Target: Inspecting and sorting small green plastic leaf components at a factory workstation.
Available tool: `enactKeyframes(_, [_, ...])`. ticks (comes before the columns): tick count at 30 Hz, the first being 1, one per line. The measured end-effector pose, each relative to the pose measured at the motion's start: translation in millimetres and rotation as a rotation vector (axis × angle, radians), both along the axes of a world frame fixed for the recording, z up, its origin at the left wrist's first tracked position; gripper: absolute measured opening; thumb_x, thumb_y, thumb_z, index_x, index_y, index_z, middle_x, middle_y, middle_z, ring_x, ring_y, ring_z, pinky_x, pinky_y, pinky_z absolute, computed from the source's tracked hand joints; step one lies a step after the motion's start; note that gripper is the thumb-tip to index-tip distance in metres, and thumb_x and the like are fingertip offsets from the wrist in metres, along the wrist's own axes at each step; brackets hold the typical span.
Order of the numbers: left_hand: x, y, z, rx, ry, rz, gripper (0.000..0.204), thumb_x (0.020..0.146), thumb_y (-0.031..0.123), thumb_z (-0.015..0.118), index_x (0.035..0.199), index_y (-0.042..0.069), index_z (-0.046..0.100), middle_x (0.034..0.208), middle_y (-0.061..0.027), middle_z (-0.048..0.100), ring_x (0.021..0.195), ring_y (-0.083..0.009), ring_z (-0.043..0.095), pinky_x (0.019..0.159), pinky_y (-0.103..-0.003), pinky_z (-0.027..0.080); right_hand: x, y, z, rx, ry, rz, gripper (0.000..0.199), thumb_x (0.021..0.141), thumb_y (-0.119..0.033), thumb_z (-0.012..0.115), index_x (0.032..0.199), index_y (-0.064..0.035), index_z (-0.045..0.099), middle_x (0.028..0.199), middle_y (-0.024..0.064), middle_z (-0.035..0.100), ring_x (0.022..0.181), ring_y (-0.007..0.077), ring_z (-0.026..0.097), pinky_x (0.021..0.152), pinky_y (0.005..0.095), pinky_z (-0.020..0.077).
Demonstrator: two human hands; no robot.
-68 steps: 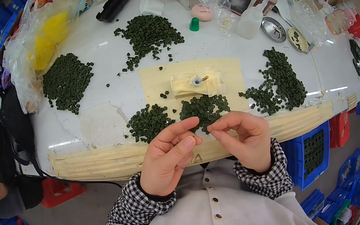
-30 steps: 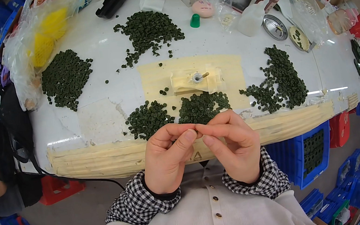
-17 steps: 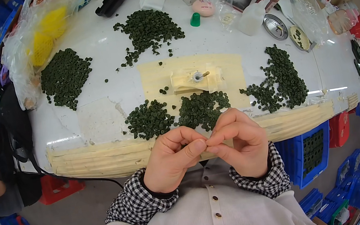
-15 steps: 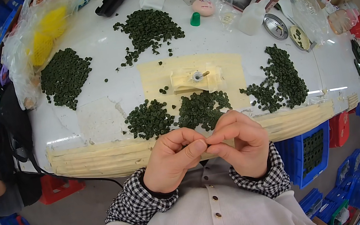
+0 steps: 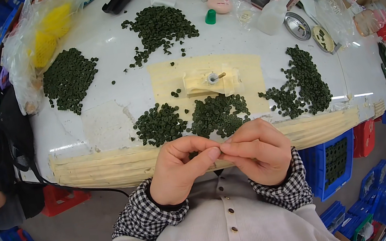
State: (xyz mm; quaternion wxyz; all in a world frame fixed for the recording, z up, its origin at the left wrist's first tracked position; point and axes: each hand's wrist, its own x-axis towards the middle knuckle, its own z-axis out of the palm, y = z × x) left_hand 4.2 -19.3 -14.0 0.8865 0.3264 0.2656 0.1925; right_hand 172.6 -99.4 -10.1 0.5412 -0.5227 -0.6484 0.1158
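My left hand (image 5: pixel 179 169) and my right hand (image 5: pixel 260 152) meet at the table's near edge, each in a thumb-and-finger pinch. A small dark piece, mostly hidden by the fingers, sits where their tips come together. Dark green shows in the gap between my left thumb and index finger. Just beyond the hands lie two piles of small dark green round pieces, a left pile (image 5: pixel 160 124) and a middle pile (image 5: pixel 218 116). Behind them, a taped block (image 5: pixel 196 83) with a metal ring and a short upright pin is fixed on a yellowish taped patch (image 5: pixel 245 61).
More dark green pieces form a far pile (image 5: pixel 160 26), a left-hand pile (image 5: pixel 70 81) and a right-hand pile (image 5: pixel 309 80). A round tin (image 5: pixel 297 26), a green cap (image 5: pixel 210 17) and plastic bags (image 5: pixel 331 7) lie at the back right. A blue crate (image 5: pixel 332 165) stands below the right edge.
Both hands stay together at the table edge. The right hand's fingers have shifted slightly, and the joined fingertips are a little higher. The view has moved slightly.
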Motion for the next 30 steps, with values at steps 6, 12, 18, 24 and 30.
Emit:
enactKeyframes(6, [-0.2, -0.8, -0.3, 0.194, 0.048, 0.01, 0.011, 0.087, 0.004, 0.061, 0.096, -0.002, 0.065, 0.089, -0.0042, 0.066, 0.078, -0.0046, 0.057, 0.07, -0.018, 0.046, 1.8, 1.7, 0.3, 0.021, -0.027, 0.02, 0.027, 0.066, 0.006, 0.072, 0.091, -0.0043, 0.068, 0.081, 0.0057, 0.062, 0.068, 0.0189, 0.059, 0.057, 0.0269, 0.0467])
enactKeyframes(12, [-0.8, -1.8, 1.1, 0.233, 0.053, 0.007, 0.012, 0.087, 0.004, 0.061, 0.096, -0.002, 0.065, 0.089, -0.0033, 0.066, 0.077, -0.0032, 0.055, 0.069, -0.017, 0.045, -0.7, 0.2, -0.9, -0.026, 0.044, -0.007, 0.024, 0.066, 0.005, 0.073, 0.087, -0.0035, 0.067, 0.08, 0.0063, 0.061, 0.068, 0.0189, 0.059, 0.057, 0.0272, 0.0469])
enactKeyframes(18, [-1.1, 2.4, -5.9, 0.06, -0.063, -0.069, 0.01, 0.085, 0.004, 0.064, 0.094, -0.001, 0.065, 0.088, -0.0044, 0.066, 0.077, -0.005, 0.058, 0.07, -0.018, 0.047, 2.1, -1.4, 3.3, -0.061, 0.091, 0.052, 0.023, 0.065, 0.003, 0.076, 0.086, -0.0034, 0.067, 0.079, 0.0061, 0.06, 0.068, 0.0184, 0.059, 0.057, 0.0267, 0.0469])
enactKeyframes(24, [-2.6, 6.5, -5.1, -0.008, -0.065, -0.184, 0.011, 0.083, 0.004, 0.066, 0.093, -0.001, 0.065, 0.087, -0.0052, 0.066, 0.078, -0.0069, 0.059, 0.07, -0.019, 0.048, 7.4, -3.7, 2.4, -0.095, 0.154, 0.152, 0.022, 0.065, -0.001, 0.077, 0.084, -0.0044, 0.067, 0.079, 0.0058, 0.061, 0.068, 0.0177, 0.059, 0.057, 0.026, 0.0466])
enactKeyframes(30, [-1.6, 6.6, -6.9, 0.032, -0.062, -0.177, 0.011, 0.08, 0.002, 0.068, 0.091, 0.0, 0.065, 0.086, -0.005, 0.066, 0.077, -0.0075, 0.06, 0.07, -0.02, 0.048, 8.6, -3.0, 5.0, -0.076, 0.119, 0.171, 0.021, 0.065, -0.004, 0.078, 0.083, -0.005, 0.067, 0.079, 0.005, 0.061, 0.068, 0.017, 0.058, 0.057, 0.0257, 0.0464])
